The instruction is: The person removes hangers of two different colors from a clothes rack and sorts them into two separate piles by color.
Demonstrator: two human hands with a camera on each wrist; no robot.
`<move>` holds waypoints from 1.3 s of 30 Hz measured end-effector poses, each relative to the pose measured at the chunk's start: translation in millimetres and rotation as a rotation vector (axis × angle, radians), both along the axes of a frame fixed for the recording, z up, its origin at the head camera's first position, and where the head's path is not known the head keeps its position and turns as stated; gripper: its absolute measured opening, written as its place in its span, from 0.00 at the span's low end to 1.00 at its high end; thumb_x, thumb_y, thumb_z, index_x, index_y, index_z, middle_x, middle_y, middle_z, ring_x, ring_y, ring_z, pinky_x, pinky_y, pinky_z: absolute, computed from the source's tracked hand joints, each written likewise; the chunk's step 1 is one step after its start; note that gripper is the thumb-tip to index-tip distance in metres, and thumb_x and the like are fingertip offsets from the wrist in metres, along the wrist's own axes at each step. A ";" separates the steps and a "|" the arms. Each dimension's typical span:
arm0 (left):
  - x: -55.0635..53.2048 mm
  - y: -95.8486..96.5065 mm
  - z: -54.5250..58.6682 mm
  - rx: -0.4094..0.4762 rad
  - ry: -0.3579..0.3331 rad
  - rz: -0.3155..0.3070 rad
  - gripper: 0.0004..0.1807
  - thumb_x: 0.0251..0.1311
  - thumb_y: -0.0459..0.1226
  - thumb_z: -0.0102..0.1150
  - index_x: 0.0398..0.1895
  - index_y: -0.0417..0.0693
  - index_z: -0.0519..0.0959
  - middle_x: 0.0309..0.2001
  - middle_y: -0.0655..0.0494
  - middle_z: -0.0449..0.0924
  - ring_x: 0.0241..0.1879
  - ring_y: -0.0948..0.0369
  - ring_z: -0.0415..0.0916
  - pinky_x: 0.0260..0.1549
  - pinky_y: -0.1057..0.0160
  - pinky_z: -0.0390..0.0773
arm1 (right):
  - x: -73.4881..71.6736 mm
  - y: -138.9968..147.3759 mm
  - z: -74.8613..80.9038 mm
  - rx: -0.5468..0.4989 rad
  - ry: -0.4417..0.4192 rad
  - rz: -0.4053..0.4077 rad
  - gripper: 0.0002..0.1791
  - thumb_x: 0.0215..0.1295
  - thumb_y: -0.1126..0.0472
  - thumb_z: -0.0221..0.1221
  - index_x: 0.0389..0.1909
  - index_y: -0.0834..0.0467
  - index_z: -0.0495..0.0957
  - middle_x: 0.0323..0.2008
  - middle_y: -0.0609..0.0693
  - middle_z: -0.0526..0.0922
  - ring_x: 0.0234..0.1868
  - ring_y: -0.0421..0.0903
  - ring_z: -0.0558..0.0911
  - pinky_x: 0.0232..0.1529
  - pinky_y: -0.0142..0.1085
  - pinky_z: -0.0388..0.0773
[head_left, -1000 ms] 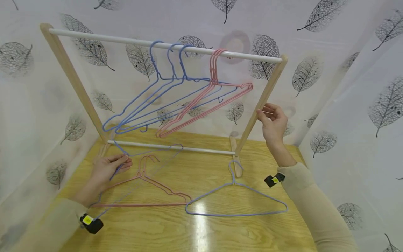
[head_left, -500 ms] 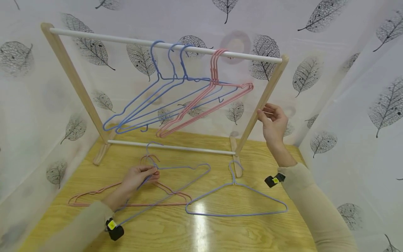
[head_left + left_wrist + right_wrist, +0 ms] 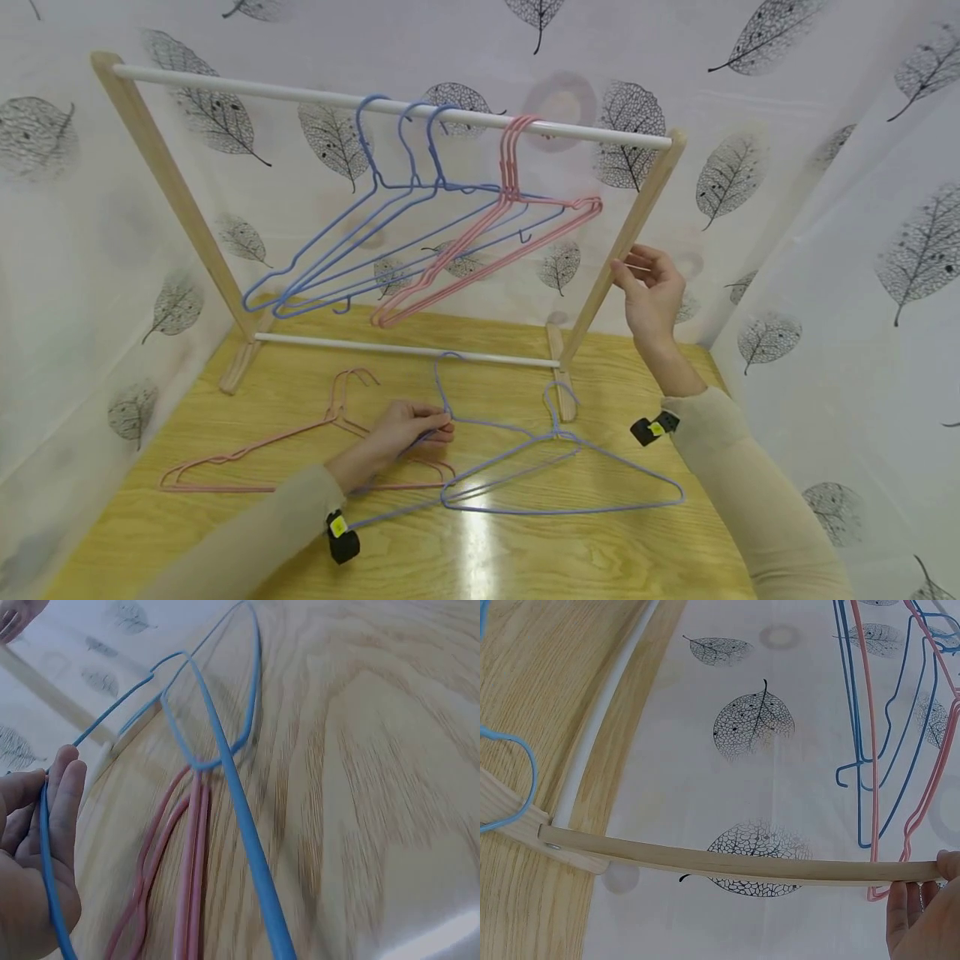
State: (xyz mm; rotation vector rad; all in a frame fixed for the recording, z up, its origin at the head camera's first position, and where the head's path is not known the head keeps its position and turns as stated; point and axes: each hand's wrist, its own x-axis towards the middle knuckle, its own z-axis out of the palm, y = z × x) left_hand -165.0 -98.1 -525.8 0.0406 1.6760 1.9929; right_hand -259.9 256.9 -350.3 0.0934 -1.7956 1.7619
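In the head view my left hand [image 3: 408, 433] pinches a blue hanger [image 3: 487, 423] just below its hook, low over the table. In the left wrist view its wire runs between thumb and fingers. This hanger overlaps another blue hanger [image 3: 562, 512] lying on the table at the right. Pink hangers [image 3: 285, 434] lie at the left, partly behind my left arm. My right hand [image 3: 654, 292] grips the right wooden post [image 3: 647, 204] of the clothes rack. In the right wrist view, thumb and fingers [image 3: 898, 911] sit on opposite sides of that post.
Blue hangers [image 3: 330, 242] and pink hangers [image 3: 450, 258] hang from the rack's white top rail [image 3: 240, 87]. A lower white bar [image 3: 337, 344] joins the posts above the wooden table [image 3: 570, 558]. Leaf-printed sheets [image 3: 810, 250] enclose the back and sides.
My left hand has moved right with the blue hanger, from the rack's left foot past the pink hangers to the blue one on the table. The right hand has stayed on the post.
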 end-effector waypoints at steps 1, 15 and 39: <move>-0.5 7.2 -0.4 0.012 -0.012 -0.012 0.23 0.74 0.32 0.61 0.62 0.18 0.75 0.34 0.56 0.91 0.33 0.66 0.91 0.39 0.70 0.92 | -0.1 0.0 -0.1 0.004 0.001 -0.001 0.11 0.67 0.71 0.68 0.48 0.60 0.84 0.39 0.45 0.84 0.38 0.41 0.84 0.42 0.26 0.91; -14.8 103.2 0.7 -0.038 0.018 -0.123 0.15 0.72 0.32 0.64 0.54 0.27 0.84 0.37 0.47 0.92 0.33 0.61 0.92 0.40 0.65 0.93 | 1.7 -1.6 1.8 -0.005 -0.009 -0.002 0.11 0.67 0.72 0.68 0.47 0.58 0.84 0.39 0.46 0.84 0.38 0.40 0.84 0.41 0.25 0.91; -8.4 170.9 -0.5 -0.275 0.302 -0.096 0.05 0.62 0.25 0.71 0.37 0.27 0.87 0.33 0.35 0.90 0.29 0.48 0.91 0.28 0.65 0.92 | 0.9 -0.9 2.1 -0.007 -0.008 -0.004 0.12 0.67 0.74 0.67 0.46 0.56 0.84 0.38 0.45 0.83 0.38 0.39 0.84 0.40 0.24 0.90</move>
